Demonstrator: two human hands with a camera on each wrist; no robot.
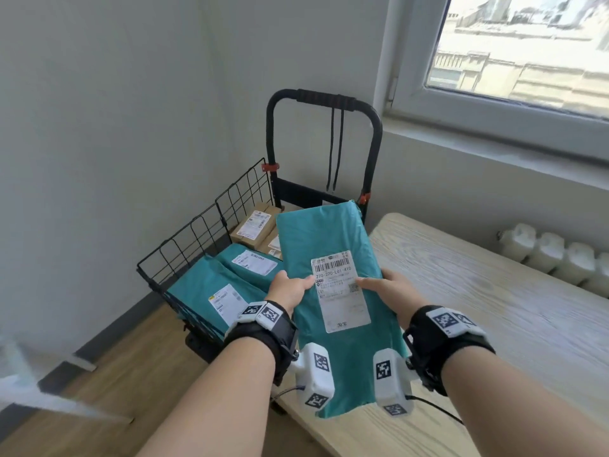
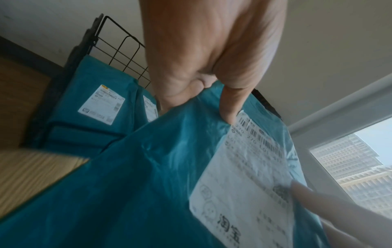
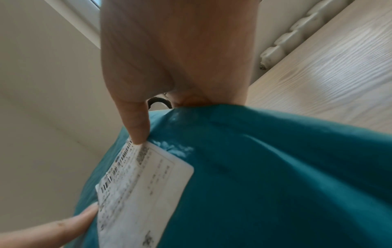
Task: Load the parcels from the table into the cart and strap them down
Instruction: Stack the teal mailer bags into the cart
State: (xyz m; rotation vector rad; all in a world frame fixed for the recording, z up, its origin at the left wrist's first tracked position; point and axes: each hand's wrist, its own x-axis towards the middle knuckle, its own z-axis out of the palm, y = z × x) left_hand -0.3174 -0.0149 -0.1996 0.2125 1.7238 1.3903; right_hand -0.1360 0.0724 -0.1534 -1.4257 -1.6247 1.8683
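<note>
A long teal mailer parcel (image 1: pixel 326 245) with a white shipping label (image 1: pixel 342 291) is held in the air between the table and the cart. My left hand (image 1: pixel 290 286) grips its left edge, thumb on top by the label (image 2: pixel 244 176). My right hand (image 1: pixel 385 288) grips its right edge, thumb on the label (image 3: pixel 135 188). The black wire cart (image 1: pixel 204 232) stands to the left and holds two teal mailers (image 1: pixel 214 288) and some brown cardboard boxes (image 1: pixel 253 225). Black straps (image 1: pixel 336 150) hang from the cart handle (image 1: pixel 326 95).
The light wooden table (image 1: pixel 478 308) is on the right, its near corner under the held parcel. A white radiator (image 1: pixel 560 255) and a window (image 1: pixel 527 44) lie beyond it. Grey walls close in behind the cart; wood floor (image 1: pixel 115 374) lies at lower left.
</note>
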